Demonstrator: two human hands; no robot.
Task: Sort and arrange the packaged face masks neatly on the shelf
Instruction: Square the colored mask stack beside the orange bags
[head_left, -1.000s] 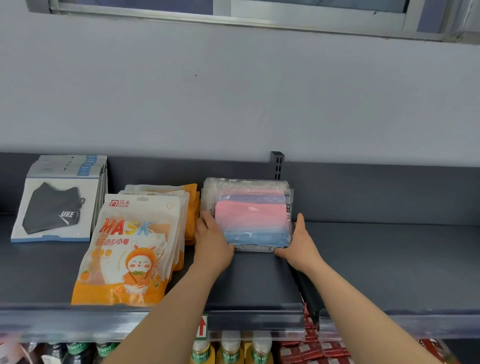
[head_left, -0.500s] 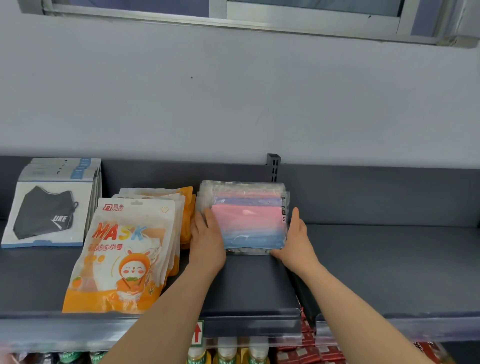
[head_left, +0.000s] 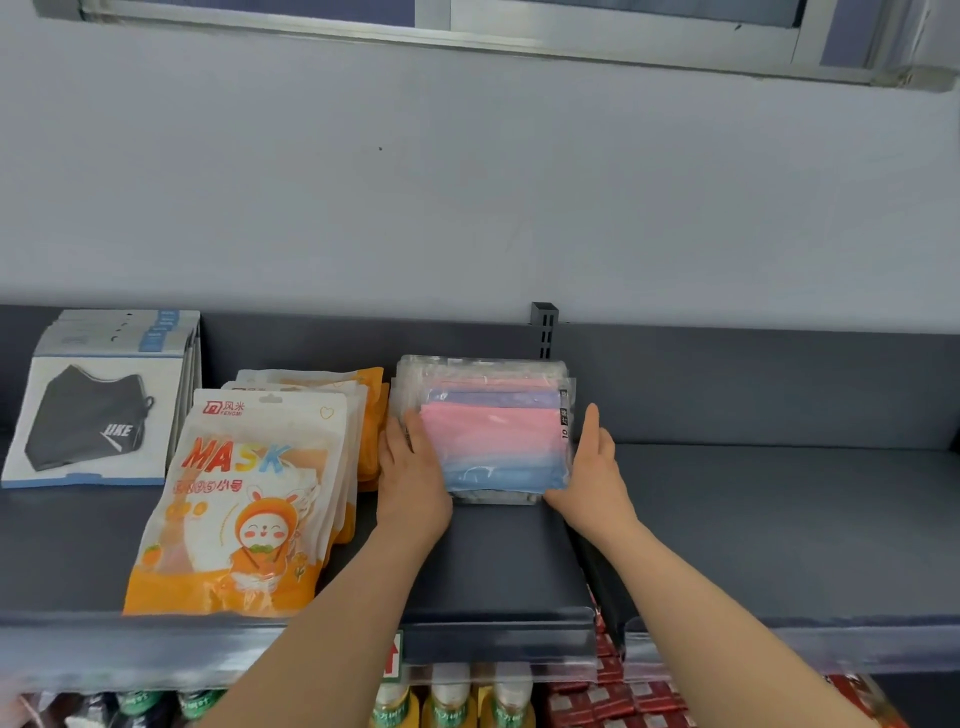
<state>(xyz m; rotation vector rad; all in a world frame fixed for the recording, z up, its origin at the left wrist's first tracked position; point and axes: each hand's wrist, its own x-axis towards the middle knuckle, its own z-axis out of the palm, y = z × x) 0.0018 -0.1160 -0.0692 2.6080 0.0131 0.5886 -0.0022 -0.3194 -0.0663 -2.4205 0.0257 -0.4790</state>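
- Both hands flank the stack (head_left: 493, 441) of clear-packed pastel masks, one on each side, with nothing curled round it.
- left hand (head_left: 413, 480): fingers straight and together, laid along the stack's left edge, with the fingertips overlapping the top pack's left margin.
- right hand (head_left: 592, 475): fingers straight, pointing toward the back, flat against the stack's right edge. The thumb runs toward the front right corner and its tip is hidden.
- Net grip: both hands spread flat against the sides, not clamped.
- The stack lies on the shelf (head_left: 779, 519) about mid-width, near the rear panel, just below the slotted post (head_left: 544, 327). The top pack shows purple, pink and blue bands, with "10" on its right margin.
- orange packs (head_left: 249, 499): just left of the left hand, fanned and overlapping. The front one reads "MASK" above a rabbit cartoon, and its bottom edge reaches the shelf's front lip.
- boxes (head_left: 93, 415) with a black mask pictured, far left — stacked and leaning back, near the orange packs. Cannot tell whether they touch.
- A seam in the shelf runs under the right wrist.
- Below the front rail — bottles (head_left: 449, 696) with pale caps, and red packets (head_left: 623, 696) just right of them.
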